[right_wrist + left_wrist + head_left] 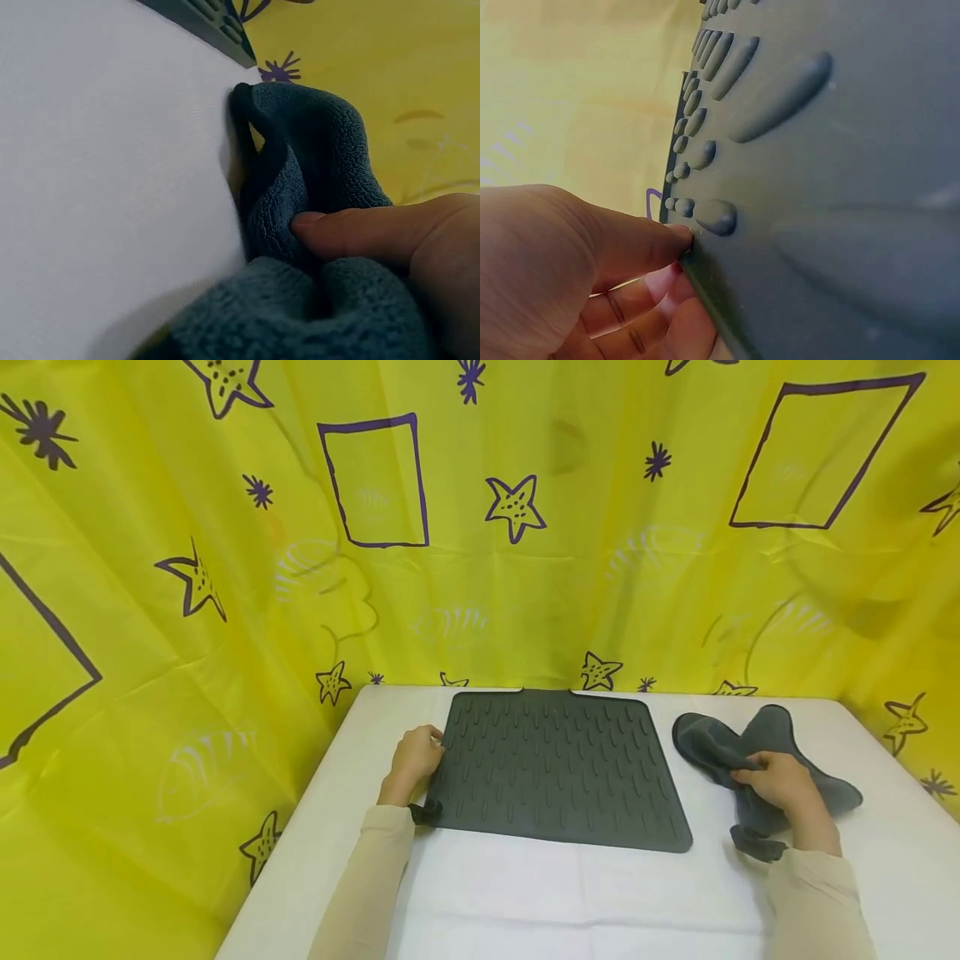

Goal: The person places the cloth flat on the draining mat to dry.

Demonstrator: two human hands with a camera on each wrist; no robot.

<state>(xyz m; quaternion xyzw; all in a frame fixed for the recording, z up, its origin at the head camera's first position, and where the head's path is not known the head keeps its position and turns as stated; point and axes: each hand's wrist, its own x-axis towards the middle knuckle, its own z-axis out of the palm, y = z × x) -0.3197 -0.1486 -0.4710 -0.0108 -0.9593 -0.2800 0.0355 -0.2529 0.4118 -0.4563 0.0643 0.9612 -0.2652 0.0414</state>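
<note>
A dark grey rubbery mat (pixel 555 768) with raised oblong ridges lies on the white table. My left hand (pixel 417 755) pinches its left edge; in the left wrist view the thumb (pixel 649 244) lies on the mat's upper face (pixel 855 165) and the curled fingers are partly hidden beneath the rim. To the right of the mat, my right hand (pixel 780 781) grips a crumpled dark grey-blue cloth (pixel 772 727). Close up in the right wrist view, the thumb (pixel 360 234) presses into the fluffy folds of the cloth (pixel 337 142); the other fingers are hidden.
The table (pixel 510 893) has a white cover with fold lines. Behind and at both sides hangs a yellow curtain (pixel 480 577) with purple stars and frames, right against the table's far edge. A dark strap (pixel 426 812) sits at the left wrist, another (pixel 757 843) at the right.
</note>
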